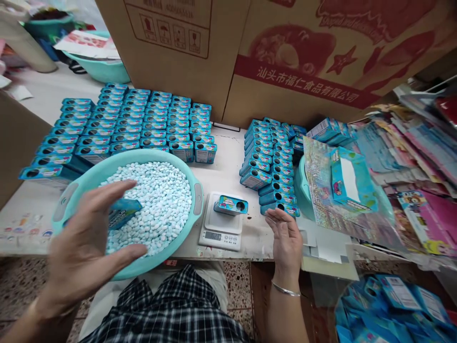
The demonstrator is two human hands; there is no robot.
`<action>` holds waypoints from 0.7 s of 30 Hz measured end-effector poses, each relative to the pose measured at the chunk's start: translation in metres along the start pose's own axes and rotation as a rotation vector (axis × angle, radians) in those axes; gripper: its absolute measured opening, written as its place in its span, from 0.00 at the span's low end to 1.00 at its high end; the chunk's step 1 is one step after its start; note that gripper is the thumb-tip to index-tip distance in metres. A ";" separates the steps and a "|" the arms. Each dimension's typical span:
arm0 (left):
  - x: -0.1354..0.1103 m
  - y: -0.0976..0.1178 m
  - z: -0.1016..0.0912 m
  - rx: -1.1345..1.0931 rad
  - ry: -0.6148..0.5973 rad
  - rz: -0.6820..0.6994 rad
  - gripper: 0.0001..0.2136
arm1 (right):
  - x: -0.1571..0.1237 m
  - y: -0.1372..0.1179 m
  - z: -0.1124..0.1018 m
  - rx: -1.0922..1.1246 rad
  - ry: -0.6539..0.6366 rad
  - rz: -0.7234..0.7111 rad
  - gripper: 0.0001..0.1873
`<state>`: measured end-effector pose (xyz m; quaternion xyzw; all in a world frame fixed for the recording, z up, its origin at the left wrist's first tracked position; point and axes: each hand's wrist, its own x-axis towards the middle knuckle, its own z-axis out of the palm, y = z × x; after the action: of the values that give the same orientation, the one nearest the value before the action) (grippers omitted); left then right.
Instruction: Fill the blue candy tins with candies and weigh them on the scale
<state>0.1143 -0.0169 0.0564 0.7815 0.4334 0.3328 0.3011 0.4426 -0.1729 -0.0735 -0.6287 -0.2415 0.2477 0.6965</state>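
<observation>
My left hand (89, 238) hovers over a turquoise basin (198, 197) full of small pale-blue and white candies (164, 200). Its thumb and fingers are spread apart. A blue candy box (125, 213) rests on the candies behind the hand, partly hidden by it. Another blue candy box (232, 205) lies on a small white digital scale (221, 238) with a lit display. To the right of the scale is my right hand (286, 240), its fingers loosely extended and nothing visible in them. Its fingertips are close to the nearest box (282, 208) of the right-hand rows; whether they touch is unclear.
Rows of blue boxes (139, 119) stand behind the basin, with more rows (259, 152) right of the scale. Large cartons (228, 62) wall off the back. At right are a printed sheet with an open carton (353, 178) and stacked packaging (385, 147); below, a heap of blue boxes (392, 305).
</observation>
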 end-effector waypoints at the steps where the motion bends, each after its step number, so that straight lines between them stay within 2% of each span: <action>1: 0.004 0.008 0.011 -0.018 -0.065 0.039 0.33 | 0.000 0.000 0.002 0.006 0.004 0.003 0.16; 4: 0.023 0.021 0.049 0.025 -0.302 0.160 0.33 | 0.000 -0.001 0.010 0.030 0.039 0.013 0.15; 7: 0.044 0.023 0.089 0.125 -0.476 0.264 0.37 | -0.001 -0.003 0.019 0.049 0.079 0.027 0.13; 10: 0.057 0.020 0.127 0.243 -0.551 0.265 0.37 | -0.003 -0.006 0.028 0.070 0.110 0.038 0.12; 13: 0.060 0.018 0.153 0.245 -0.572 0.195 0.23 | -0.005 -0.009 0.037 0.118 0.133 0.077 0.13; 15: 0.058 0.022 0.157 0.220 -0.567 0.161 0.15 | -0.004 -0.013 0.045 0.169 0.144 0.113 0.14; 17: 0.058 0.031 0.147 0.146 -0.516 0.163 0.12 | -0.003 -0.020 0.054 0.245 0.148 0.143 0.15; 19: 0.060 0.042 0.123 0.032 -0.427 0.200 0.12 | 0.000 -0.031 0.069 0.344 0.121 0.175 0.15; 21: 0.065 0.054 0.090 -0.017 -0.326 0.284 0.13 | 0.003 -0.043 0.091 0.472 0.045 0.238 0.15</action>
<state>0.2361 -0.0002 0.0602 0.8755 0.2618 0.2448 0.3240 0.3884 -0.1060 -0.0221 -0.4782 -0.0856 0.3633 0.7950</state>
